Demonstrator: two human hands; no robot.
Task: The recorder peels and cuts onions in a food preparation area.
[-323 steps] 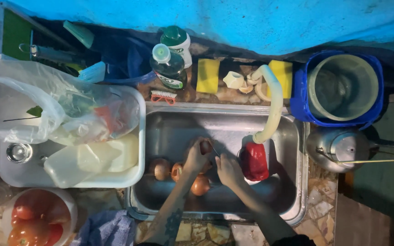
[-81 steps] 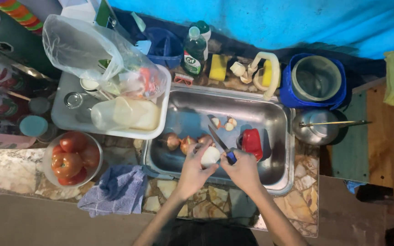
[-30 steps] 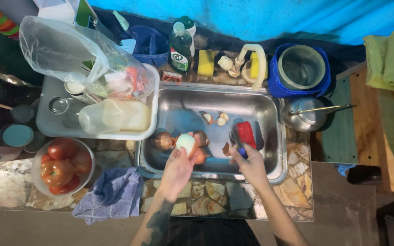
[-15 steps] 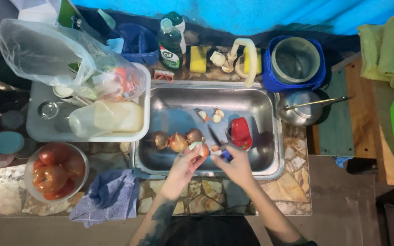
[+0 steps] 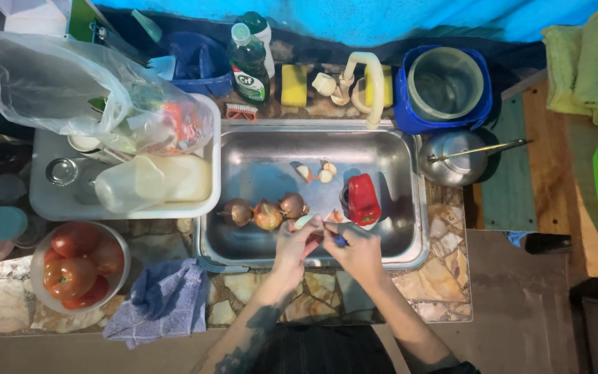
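In the head view, both hands meet over the front edge of the rectangular stainless-steel sink [image 5: 243, 239], which is set into a stone-patterned desk [image 5: 444, 277]. The left hand [image 5: 293, 248] has its fingers curled in a closed grip around a small pale peeled onion [image 5: 304, 221], which sits at the fingertips just above the sink's front rim. The right hand [image 5: 358, 251] lies touching the left, its grip pressed together around a blue-handled knife [image 5: 338, 240]; only a bit of the handle shows, and the blade is hidden between the hands.

Just beyond the hands, three brown unpeeled onions [image 5: 266, 213] lie in a row on the sink floor, with a red bell pepper [image 5: 363, 199] to their right and pale peel scraps [image 5: 316, 170] further back. Left of the sink stands a white plastic tray [image 5: 205, 201] carrying a clear plastic bag [image 5: 57, 86] and containers. A bowl of red tomatoes [image 5: 77, 266] and a crumpled blue cloth [image 5: 164, 294] lie on the desk at the front left. Behind the sink stand a green dish-soap bottle [image 5: 247, 62], yellow sponges [image 5: 293, 84] and a blue bucket [image 5: 444, 86]; a metal kettle [image 5: 455, 156] sits right of the sink.
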